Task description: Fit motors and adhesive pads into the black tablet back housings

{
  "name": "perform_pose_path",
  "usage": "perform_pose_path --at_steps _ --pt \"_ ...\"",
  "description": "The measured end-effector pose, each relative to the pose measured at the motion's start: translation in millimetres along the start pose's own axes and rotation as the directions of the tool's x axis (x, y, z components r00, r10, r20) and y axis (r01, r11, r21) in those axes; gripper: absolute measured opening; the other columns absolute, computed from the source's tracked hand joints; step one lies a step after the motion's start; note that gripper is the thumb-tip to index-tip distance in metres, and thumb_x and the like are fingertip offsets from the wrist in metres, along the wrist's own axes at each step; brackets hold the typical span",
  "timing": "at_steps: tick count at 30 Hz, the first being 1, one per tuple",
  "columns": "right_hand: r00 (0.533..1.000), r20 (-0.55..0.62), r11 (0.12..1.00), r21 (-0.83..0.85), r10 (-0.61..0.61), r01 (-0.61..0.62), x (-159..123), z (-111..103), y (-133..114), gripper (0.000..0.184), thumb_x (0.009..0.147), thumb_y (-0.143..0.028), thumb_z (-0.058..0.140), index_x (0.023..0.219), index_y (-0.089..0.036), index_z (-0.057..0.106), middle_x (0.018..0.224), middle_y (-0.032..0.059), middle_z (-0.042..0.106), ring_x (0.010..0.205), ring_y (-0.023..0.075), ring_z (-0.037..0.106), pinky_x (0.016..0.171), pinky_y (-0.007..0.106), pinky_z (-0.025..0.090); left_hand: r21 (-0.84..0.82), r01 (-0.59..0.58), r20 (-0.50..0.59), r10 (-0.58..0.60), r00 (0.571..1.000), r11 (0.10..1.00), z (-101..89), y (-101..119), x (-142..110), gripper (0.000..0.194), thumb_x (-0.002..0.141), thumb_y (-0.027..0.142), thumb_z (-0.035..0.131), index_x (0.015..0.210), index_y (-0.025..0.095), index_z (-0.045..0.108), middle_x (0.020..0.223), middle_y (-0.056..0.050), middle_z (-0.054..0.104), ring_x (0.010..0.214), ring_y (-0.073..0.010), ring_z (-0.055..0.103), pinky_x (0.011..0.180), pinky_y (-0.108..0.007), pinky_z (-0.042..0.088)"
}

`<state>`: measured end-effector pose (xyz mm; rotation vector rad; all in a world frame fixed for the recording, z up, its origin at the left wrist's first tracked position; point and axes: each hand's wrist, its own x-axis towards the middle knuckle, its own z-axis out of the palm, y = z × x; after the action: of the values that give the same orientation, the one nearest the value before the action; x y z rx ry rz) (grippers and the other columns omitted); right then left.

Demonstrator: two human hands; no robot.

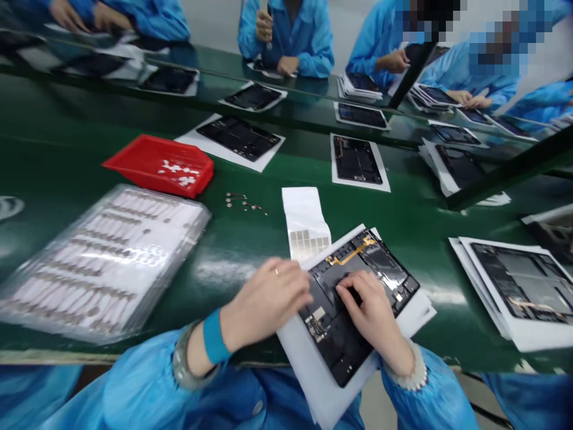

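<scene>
A black tablet housing (340,334) with an orange flex cable (349,257) lies tilted on white paper sheets (304,370) at the table's front edge. My left hand (268,298) is over the housing's left edge, its fingers curled together; their tips are partly hidden and slightly blurred. Over the middle of the housing my right hand (371,307) has thumb and forefinger pinched. Whatever is between them is too small or hidden to name. Just behind the housing lies a white backing sheet (304,206) with small grey square stickers (308,243).
Left on the green table (233,269) is a clear tray (98,263) of small wired round parts. Behind it stands a red bin (147,161) with white bits. Loose wired parts (242,203) lie nearby. More housings (358,160) line the back; co-workers (286,36) sit opposite.
</scene>
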<state>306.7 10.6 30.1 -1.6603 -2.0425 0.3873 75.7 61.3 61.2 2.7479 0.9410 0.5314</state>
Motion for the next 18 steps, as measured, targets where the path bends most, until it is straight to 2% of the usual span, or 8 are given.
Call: perform_pose_path --at_steps 1,2,3,5,8,12,16,18 --pt "1.0 -0.005 1.0 0.005 -0.008 0.008 0 1 1 0.015 0.093 -0.026 0.05 0.081 -0.02 0.056 0.082 0.0044 0.058 0.08 0.0211 0.051 0.074 0.035 0.037 0.093 0.124 -0.02 -0.122 0.992 0.988 -6.8 -16 5 0.019 0.095 0.029 0.047 0.084 0.02 0.06 0.091 -0.001 0.07 0.089 -0.019 0.06 0.077 -0.033 0.041" --pt "1.0 -0.01 1.0 0.01 -0.015 0.015 0 1 2 0.015 0.093 -0.027 0.05 0.081 -0.02 0.056 0.083 0.0043 0.059 0.08 0.0212 0.051 0.074 0.035 0.037 0.208 0.278 -0.064 -0.27 0.961 0.938 -12.5 -33 10 0.021 0.095 0.028 0.046 0.084 0.02 0.061 0.087 -0.002 0.069 0.084 -0.0199 0.06 0.073 -0.033 0.041" --pt "1.0 -0.012 1.0 0.014 -0.021 0.021 0 2 3 0.016 0.093 -0.027 0.05 0.08 -0.021 0.055 0.083 0.0042 0.059 0.08 0.0212 0.051 0.074 0.035 0.037 0.256 0.368 -0.118 -0.349 0.93 0.894 -16.8 -51 14 0.021 0.094 0.025 0.045 0.087 0.019 0.063 0.089 -0.005 0.069 0.084 -0.0223 0.06 0.072 -0.035 0.041" --pt "1.0 -0.008 0.999 0.02 -0.024 0.025 0 2 3 0.016 0.093 -0.027 0.05 0.08 -0.021 0.056 0.083 0.004 0.059 0.081 0.0213 0.052 0.075 0.035 0.038 0.296 0.472 -0.2 -0.429 0.881 0.83 -19.5 -84 22 0.023 0.093 0.017 0.043 0.096 0.014 0.065 0.095 -0.011 0.068 0.088 -0.0259 0.059 0.073 -0.038 0.041" --pt "1.0 -0.001 0.999 0.026 -0.022 0.022 0 2 3 0.015 0.093 -0.026 0.05 0.08 -0.021 0.056 0.083 0.0038 0.059 0.081 0.0213 0.052 0.075 0.035 0.038 0.332 0.53 -0.258 -0.466 0.846 0.78 -13.2 -114 33 0.021 0.089 0.017 0.048 0.091 0.012 0.069 0.095 -0.016 0.066 0.094 -0.033 0.055 0.072 -0.043 0.04" --pt "1.0 -0.015 0.999 0.036 -0.019 0.019 0 2 2 0.014 0.093 -0.026 0.05 0.08 -0.021 0.055 0.082 0.0034 0.06 0.08 0.0211 0.052 0.075 0.036 0.038 0.34 0.502 -0.266 -0.431 0.862 0.795 -5.8 -115 45 0.023 0.087 0.015 0.05 0.077 0.015 0.07 0.091 -0.014 0.068 0.094 -0.0338 0.055 0.074 -0.046 0.039" --pt "1.0 -0.024 0.997 0.081 -0.004 0.005 0 1 2 0.015 0.093 -0.026 0.05 0.08 -0.021 0.055 0.081 0.0028 0.06 0.08 0.0208 0.053 0.076 0.036 0.039 0.293 0.461 -0.303 -0.376 0.876 0.838 -10.3 -92 44 0.027 0.092 0.017 0.043 0.095 0.015 0.069 0.101 -0.014 0.07 0.097 -0.0316 0.058 0.08 -0.046 0.041" --pt "1.0 -0.027 0.994 0.109 0.013 -0.01 0 0 2 0.015 0.094 -0.026 0.05 0.08 -0.021 0.054 0.081 0.0026 0.061 0.08 0.0205 0.054 0.076 0.036 0.039 0.247 0.452 -0.323 -0.367 0.872 0.857 -13.6 -78 38 0.029 0.094 0.02 0.04 0.1 0.013 0.068 0.098 -0.014 0.071 0.093 -0.0307 0.06 0.08 -0.046 0.043"
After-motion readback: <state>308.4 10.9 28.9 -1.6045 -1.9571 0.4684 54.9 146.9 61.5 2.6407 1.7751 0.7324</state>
